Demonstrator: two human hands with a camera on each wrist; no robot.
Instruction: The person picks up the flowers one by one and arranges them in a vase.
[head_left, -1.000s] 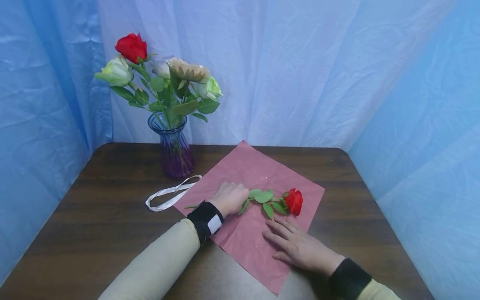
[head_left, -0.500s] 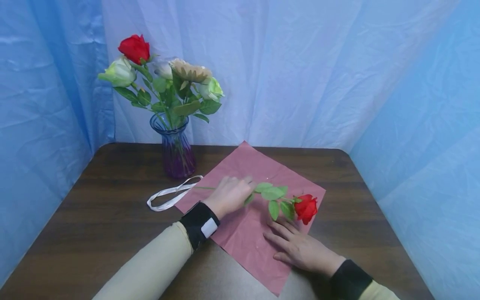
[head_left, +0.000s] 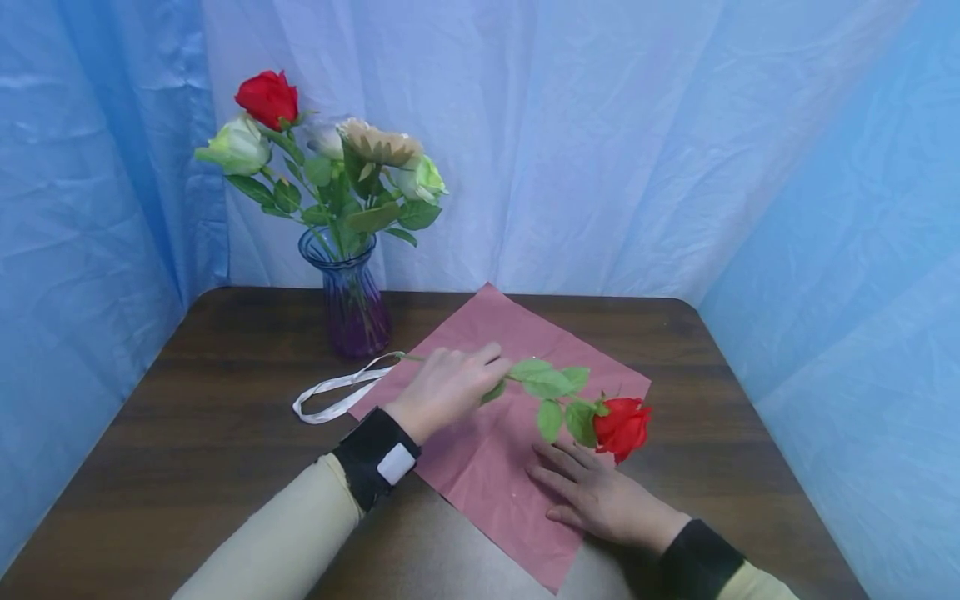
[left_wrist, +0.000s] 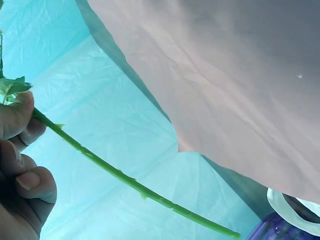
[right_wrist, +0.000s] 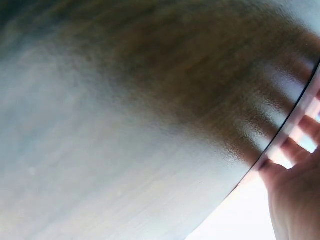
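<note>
My left hand [head_left: 453,385] pinches the green stem [left_wrist: 117,172] of a red rose [head_left: 622,427] between thumb and finger. In the head view the bloom points right and overlaps the right edge of a pink wrapping sheet [head_left: 491,467]. The bare lower stem slants away from the fingers in the left wrist view, small thorns along it. Just below the bloom, my right hand [head_left: 600,500] rests on the sheet's right part with its fingers spread. The right wrist view catches those fingers [right_wrist: 300,135] at the sheet's edge.
A blue and purple glass vase [head_left: 356,312] with a red rose, white-green roses and a beige flower stands at the back left. A white ribbon loop [head_left: 330,398] lies on the dark wooden table [head_left: 187,467], left of the sheet. Blue curtains [head_left: 570,150] surround the table.
My left hand has lifted the rose off the sheet and shifted it to the right, tilting the bloom toward me. The right hand has stayed in place on the sheet.
</note>
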